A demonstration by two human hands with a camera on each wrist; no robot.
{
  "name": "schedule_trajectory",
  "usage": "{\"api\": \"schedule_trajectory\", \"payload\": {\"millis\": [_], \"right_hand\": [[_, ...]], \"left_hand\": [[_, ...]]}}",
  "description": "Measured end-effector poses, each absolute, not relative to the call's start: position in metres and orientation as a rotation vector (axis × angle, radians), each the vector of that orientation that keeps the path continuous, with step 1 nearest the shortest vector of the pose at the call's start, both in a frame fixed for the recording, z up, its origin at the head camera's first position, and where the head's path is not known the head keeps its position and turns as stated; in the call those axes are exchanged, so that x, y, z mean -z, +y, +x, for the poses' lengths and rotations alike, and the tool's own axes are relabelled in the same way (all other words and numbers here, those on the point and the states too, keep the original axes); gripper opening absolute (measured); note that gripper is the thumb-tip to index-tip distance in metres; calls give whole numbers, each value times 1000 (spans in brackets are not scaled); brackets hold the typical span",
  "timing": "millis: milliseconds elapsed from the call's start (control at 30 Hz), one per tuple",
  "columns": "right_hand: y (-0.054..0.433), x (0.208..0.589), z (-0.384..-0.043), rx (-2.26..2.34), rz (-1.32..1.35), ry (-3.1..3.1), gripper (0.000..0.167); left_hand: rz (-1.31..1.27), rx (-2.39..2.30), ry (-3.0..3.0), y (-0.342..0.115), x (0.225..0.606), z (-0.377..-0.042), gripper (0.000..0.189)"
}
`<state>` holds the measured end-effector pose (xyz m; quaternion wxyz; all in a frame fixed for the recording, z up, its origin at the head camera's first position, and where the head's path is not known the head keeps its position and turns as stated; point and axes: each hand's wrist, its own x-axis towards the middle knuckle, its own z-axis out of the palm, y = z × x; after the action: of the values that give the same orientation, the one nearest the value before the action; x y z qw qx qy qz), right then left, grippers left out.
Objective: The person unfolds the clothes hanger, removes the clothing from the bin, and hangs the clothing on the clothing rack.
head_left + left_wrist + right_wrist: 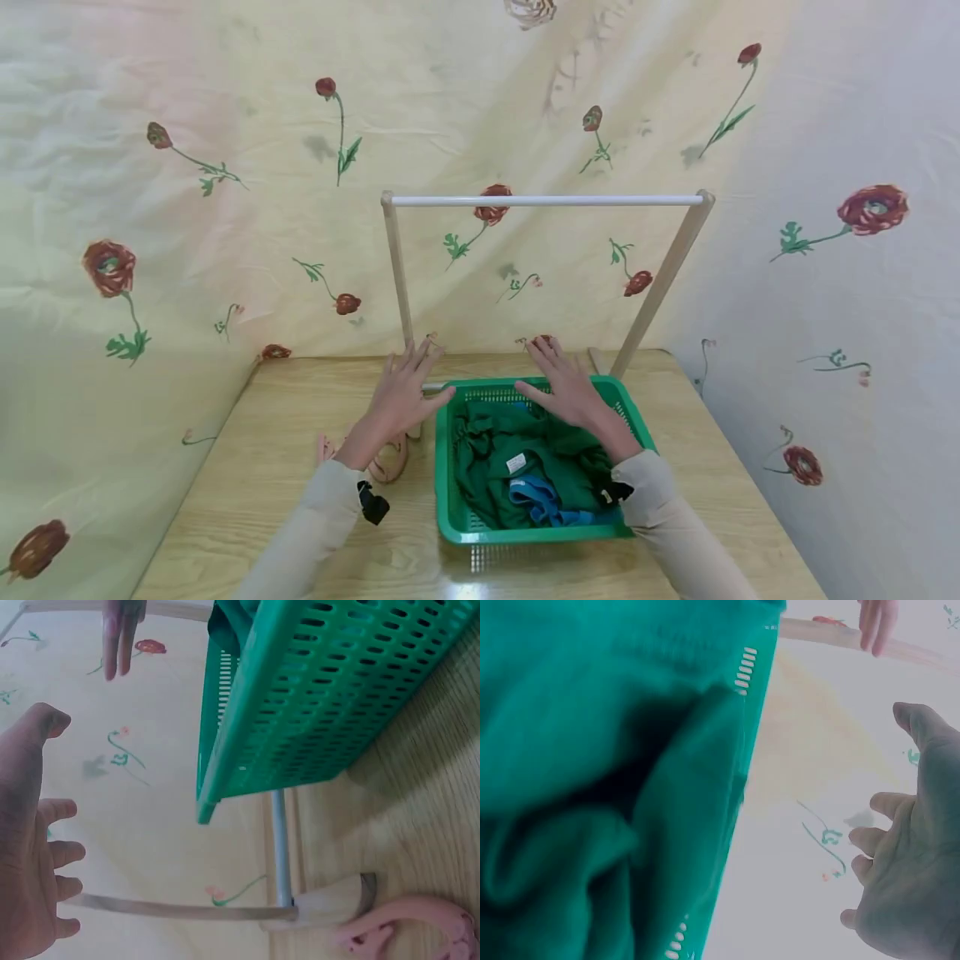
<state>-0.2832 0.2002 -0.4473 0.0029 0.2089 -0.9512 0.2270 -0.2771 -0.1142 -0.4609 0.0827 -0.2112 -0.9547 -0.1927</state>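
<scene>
Both hands are raised with fingers spread and hold nothing. In the head view the left hand is just left of a green plastic basket, above some pink hangers. Over the basket's far right part hovers the right hand. Crumpled dark green clothing fills the basket, with a white label and a blue piece of cloth on top. The left wrist view shows the basket's slotted side beside the left palm. In the right wrist view, green cloth lies left of the right palm.
A rack with wooden legs and a white top bar stands behind the basket. The light wooden table bears everything. Flower-printed cloth hangs behind and at both sides.
</scene>
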Motion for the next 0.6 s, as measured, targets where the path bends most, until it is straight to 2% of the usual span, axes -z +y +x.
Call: {"api": "schedule_trajectory", "payload": {"millis": [300,600], "right_hand": [[236,440,-284,-711,676,-2964,82],[289,445,-280,-717,653,-2998,83]], "left_hand": [[-604,481,-2680,-128,484,-268,72],[-407,535,-2768,-149,517,-244,70]]}}
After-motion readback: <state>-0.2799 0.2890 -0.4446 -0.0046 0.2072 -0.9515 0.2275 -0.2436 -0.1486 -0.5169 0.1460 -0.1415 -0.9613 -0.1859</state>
